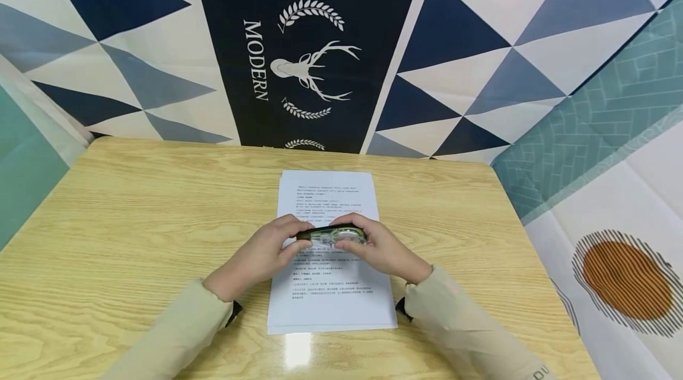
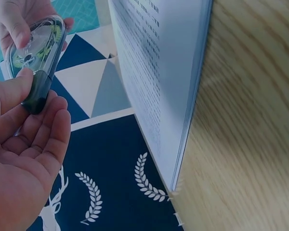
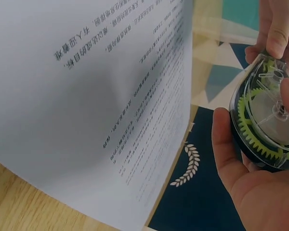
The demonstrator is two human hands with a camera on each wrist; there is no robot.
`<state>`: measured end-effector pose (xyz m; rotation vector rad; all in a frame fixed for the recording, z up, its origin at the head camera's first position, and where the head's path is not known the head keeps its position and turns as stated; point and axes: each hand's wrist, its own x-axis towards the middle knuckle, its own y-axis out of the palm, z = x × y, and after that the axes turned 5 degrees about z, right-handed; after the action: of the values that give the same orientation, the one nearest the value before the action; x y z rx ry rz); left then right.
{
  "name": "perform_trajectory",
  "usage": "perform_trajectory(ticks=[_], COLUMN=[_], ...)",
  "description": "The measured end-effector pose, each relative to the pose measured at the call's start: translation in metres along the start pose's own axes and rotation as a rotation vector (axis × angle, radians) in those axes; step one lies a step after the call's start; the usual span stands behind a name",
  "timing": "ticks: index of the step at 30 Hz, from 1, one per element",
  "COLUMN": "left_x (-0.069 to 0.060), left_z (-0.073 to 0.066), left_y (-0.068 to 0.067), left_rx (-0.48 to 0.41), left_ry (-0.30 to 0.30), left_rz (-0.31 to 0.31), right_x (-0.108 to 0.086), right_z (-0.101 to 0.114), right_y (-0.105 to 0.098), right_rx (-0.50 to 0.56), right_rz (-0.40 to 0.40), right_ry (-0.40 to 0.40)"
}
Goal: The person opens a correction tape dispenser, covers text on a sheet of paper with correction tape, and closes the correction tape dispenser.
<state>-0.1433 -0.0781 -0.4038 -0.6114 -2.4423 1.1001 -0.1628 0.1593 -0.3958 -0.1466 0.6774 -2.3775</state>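
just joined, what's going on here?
A person is holding a clear correction tape dispenser in both hands. The left hand pinches its dark end, while the right hand grips the rounded body with the green gear. The dispenser is held above printed sheets lying on a wooden table.

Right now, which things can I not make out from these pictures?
Head view: print on the paper is too small to read; left hand, right hand and correction tape cover some middle lines.
Right wrist view: right edge cuts off part of the correction tape.
Left wrist view: the paper's edges are too blurred to count.
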Motion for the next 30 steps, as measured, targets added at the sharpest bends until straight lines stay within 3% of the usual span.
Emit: perform_trajectory(ticks=[6,15,30], left_x=[-0.0006,0.0004,0.0009], left_z=[0.0008,0.0032,0.0041], left_y=[-0.0011,0.0004,0.0001], left_rx=[0.010,-0.008,0.021], left_ry=[0.022,-0.008,0.013], left_rz=[-0.010,-0.072,-0.006], right_x=[-0.0002,0.0009,0.0009], right_z=[0.0000,0.0000,-0.0030], right_y=[-0.0003,0.0013,0.0005], right_rx=[-0.012,-0.026,-0.022], right_rz=[-0.006,-0.061,-0.025], right_ry=[0.010,-0.018,0.010])
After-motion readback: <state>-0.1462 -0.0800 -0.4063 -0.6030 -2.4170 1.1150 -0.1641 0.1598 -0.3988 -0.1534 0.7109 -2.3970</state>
